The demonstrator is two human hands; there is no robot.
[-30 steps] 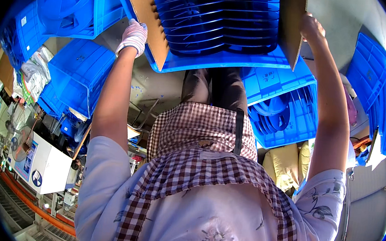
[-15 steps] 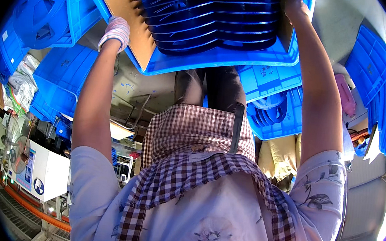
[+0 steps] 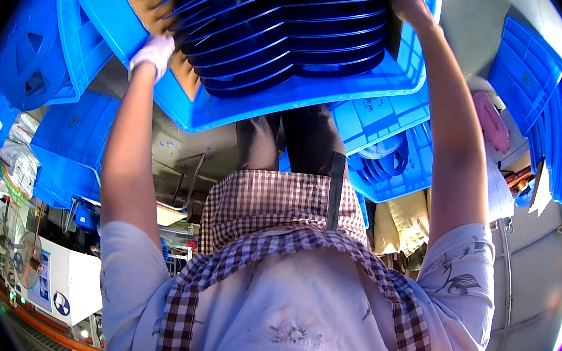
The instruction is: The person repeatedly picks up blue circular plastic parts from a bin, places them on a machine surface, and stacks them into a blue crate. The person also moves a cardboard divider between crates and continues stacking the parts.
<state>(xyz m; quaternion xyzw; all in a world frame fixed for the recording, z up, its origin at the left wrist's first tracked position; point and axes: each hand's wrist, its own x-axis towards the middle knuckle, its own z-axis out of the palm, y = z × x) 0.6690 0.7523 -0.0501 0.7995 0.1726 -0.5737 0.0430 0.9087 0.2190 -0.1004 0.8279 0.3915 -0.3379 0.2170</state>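
A blue plastic crate [image 3: 233, 114] is tilted in front of me at the top of the view. Inside it stands a row of glossy dark-blue rounded plates [image 3: 286, 39], several deep. Brown notched cardboard [image 3: 142, 4] runs along their left side, and a darker strip shows at their right. My left hand [image 3: 152, 56], in a pale glove, is closed at the cardboard's edge, slightly blurred. My bare right hand [image 3: 414, 10] curls over the right side of the row, inside the crate's rim. Its fingertips are partly hidden.
More blue crates stand at the left [image 3: 74, 137] and in a leaning stack [image 3: 535, 97] at the right. Below the held crate another crate [image 3: 399, 166] holds blue rounded parts. A fan [image 3: 23, 256], a white cabinet [image 3: 75, 278] and a pink object [image 3: 491, 120] are around me.
My left hand has shifted from the crate's left rim inward onto the cardboard. More blue crate wall shows left of the cardboard. The right hand and the whole load appear further left.
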